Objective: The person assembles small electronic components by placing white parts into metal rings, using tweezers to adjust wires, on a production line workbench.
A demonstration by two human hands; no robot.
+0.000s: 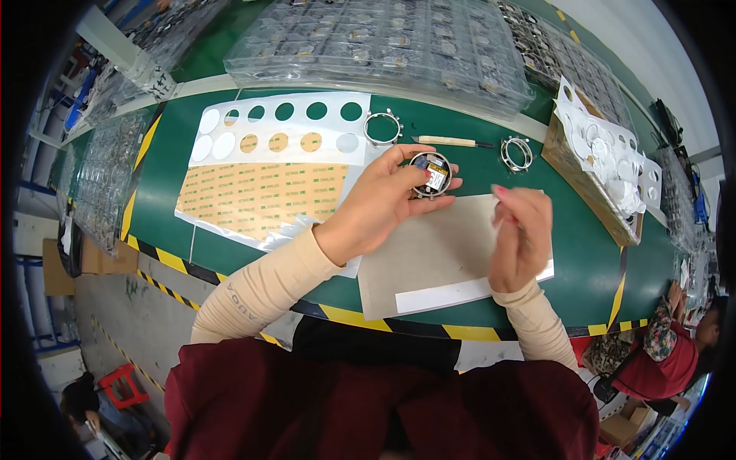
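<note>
From where I stand, the step in hand looks like steadying and tending the open round watch case [432,177]; to do it well, I think the grip should bear on the metal rim alone, with the face level and skin off the exposed parts inside, since a stray press could smudge or shift them; the free fingers would best come in from the open right side, lightly, without tipping the case.

The case sits in the left hand [383,195], up off the green bench [475,170], just beyond the upper left corner of the grey-brown mat [437,249]; the left fingers grasp it, the thumb lying over its near-left edge with the tip reaching onto the inner face, the other fingers curling around and behind, their tips showing past the far right side; the inner parts face up toward the wearer.

The right hand [525,238] hovers over the mat's right side, apart from the case; its fingers are bent, thumb and forefinger drawn close, and I cannot tell whether something small is pinched there.
</note>
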